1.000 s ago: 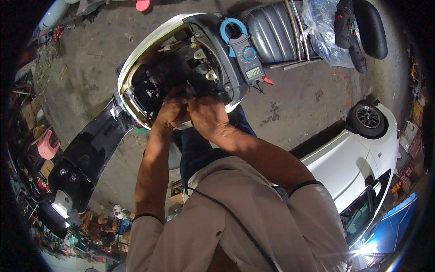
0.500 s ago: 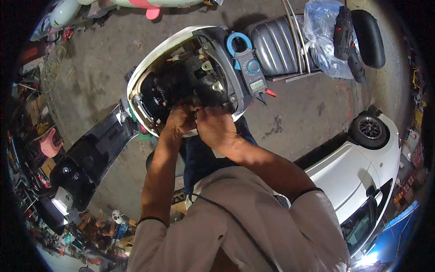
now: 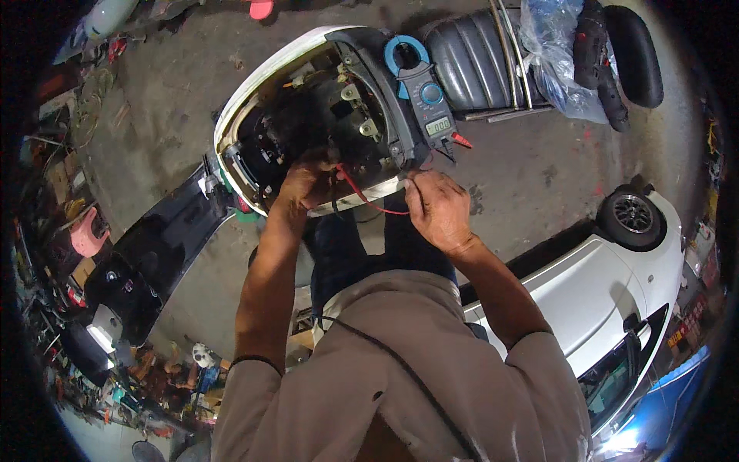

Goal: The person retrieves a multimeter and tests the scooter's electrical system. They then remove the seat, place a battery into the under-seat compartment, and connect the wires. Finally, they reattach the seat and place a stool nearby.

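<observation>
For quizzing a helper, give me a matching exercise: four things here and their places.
1. Blue-and-grey plastic clamp meter
2. Thin red test lead
3. Glossy white car
4. Ribbed black seat

A. Lower right of view
B. Between meter and clear plastic bag
C. At the left hand
D. At the white oval shell's black edge

1-D; 2-C; 3-A; 4-B

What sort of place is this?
Likely a vehicle repair shop: a meter lies by an opened white shell, a car stands to the right, and clutter crowds the lower left.
</observation>
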### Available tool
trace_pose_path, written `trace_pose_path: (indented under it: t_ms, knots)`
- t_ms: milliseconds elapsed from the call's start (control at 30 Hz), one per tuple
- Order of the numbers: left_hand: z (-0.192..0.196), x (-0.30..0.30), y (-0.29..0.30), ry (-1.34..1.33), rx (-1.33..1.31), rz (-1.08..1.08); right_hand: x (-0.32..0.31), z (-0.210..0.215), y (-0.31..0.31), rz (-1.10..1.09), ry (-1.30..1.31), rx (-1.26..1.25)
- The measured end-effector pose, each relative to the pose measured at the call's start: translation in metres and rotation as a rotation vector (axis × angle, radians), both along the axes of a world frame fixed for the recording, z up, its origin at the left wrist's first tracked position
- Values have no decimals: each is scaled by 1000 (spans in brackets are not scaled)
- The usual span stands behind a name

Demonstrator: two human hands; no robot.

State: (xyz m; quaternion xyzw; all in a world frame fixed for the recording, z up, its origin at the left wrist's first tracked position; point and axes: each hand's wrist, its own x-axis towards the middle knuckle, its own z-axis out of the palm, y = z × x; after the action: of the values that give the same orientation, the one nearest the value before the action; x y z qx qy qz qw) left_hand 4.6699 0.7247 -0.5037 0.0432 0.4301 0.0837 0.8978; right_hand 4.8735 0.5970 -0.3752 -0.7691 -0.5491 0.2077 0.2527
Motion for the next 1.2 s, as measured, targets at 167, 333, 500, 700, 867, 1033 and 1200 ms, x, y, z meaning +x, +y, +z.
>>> trace_pose_path:
  t_ms: [167,333,500,700,867,1033,1200]
  knots:
    - [-4,-5,-2,-37,-31,24,-27,13,28,111,2,112]
    - [8,0,1,-57,-21,9,-58,-16,41,242,-121,-39]
    - [6,2,-2,-126,-59,99,-64,-21,49,268,-115,-245]
    - [1,2,-5,23,-63,228,-49,6,65,61,75,-527]
    - [-14,2,-9,12,-54,225,-44,5,48,-217,594,-589]
    - [-9,4,-4,53,-76,163,-79,-5,45,-99,482,-540]
    - [4,6,0,86,-110,147,-100,-7,52,-39,310,-468]
